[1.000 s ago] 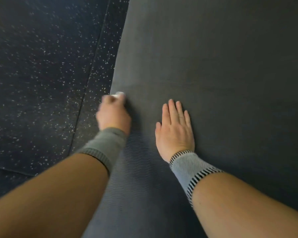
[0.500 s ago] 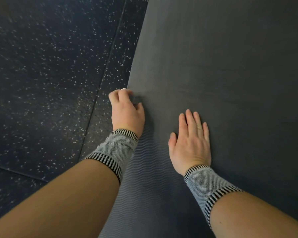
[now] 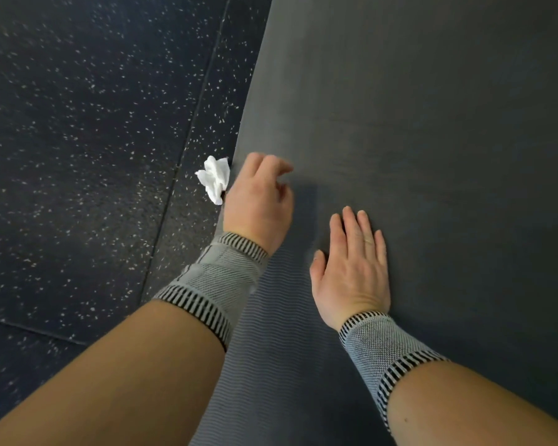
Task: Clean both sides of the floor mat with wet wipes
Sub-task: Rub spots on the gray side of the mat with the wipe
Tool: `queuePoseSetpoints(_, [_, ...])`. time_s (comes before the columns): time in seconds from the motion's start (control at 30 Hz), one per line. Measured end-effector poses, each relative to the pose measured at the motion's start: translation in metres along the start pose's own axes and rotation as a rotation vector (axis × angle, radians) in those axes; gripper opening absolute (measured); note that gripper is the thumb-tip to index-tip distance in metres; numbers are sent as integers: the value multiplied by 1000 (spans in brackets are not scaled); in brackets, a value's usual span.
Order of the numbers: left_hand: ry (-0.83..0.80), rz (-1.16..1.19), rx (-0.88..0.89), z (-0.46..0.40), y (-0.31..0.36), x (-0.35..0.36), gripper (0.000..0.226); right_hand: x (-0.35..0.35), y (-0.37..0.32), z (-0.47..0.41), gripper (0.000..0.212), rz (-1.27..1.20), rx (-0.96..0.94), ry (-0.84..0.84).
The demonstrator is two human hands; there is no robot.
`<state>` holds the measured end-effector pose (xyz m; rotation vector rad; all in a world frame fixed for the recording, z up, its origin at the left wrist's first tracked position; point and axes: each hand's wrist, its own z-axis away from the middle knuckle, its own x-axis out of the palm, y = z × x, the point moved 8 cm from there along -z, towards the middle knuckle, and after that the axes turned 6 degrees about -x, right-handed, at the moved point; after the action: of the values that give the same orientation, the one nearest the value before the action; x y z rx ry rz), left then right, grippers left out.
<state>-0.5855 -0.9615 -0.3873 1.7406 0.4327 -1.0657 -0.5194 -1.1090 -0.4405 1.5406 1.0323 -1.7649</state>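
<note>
A dark grey floor mat [image 3: 416,130] lies on a dark speckled floor [image 3: 78,123], its left edge running diagonally from the top of the view down toward the person's arms. A crumpled white wet wipe [image 3: 215,178] sits on the floor just beside that edge, right next to the left hand [image 3: 258,201]. The left hand rests over the mat's edge with its fingers loosely curled and slightly blurred, and they hold nothing that can be seen; whether the side of the hand actually touches the wipe is hard to say, since the two meet at the very edge of the hand's outline. The right hand [image 3: 351,268] lies flat on the mat, palm down, fingers straight and close together, thumb out to the left; a thin ring shows on one finger. Both wrists wear grey knitted wrist sleeves with black-and-white striped borders, the left one [image 3: 213,284] over the mat's edge and the right one [image 3: 384,349] above the mat. Nearer the camera, between the forearms, the mat's surface shows a fine wavy ribbed texture, while farther away it looks smooth. A seam between floor tiles [image 3: 187,130] runs roughly parallel to the mat's edge.
</note>
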Motion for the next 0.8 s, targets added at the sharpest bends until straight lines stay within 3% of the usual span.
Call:
queuePoseSetpoints(0.07, [110, -80, -129, 0, -13, -8, 33, 0, 0, 1, 59, -2, 1, -4])
queuePoseSetpoints(0.13, [222, -140, -445, 1, -50, -21, 47, 1, 1, 0, 59, 0, 4, -13])
queuePoseSetpoints(0.23, [182, -109, -687, 0, -86, -20, 36, 2, 0, -1, 60, 11, 0, -24])
queuePoseSetpoints(0.33, [108, -90, -626, -16, -82, -8, 18, 2, 0, 0, 60, 13, 0, -25])
queuePoseSetpoints(0.53, [86, -90, -583, -31, -71, 7, 22, 0, 0, 0, 61, 13, 3, -7])
queuePoseSetpoints(0.6, [-2, -161, -490, -30, -55, 19, 22, 1, 0, 0, 60, 5, 1, -5])
queuePoseSetpoints(0.73, [-198, -199, -111, -13, 6, 53, 22, 2, 0, 1, 60, -3, -7, -20])
queuePoseSetpoints(0.8, [-161, -231, -183, -28, -12, 40, 24, 1, 0, 1, 60, -7, -3, -16])
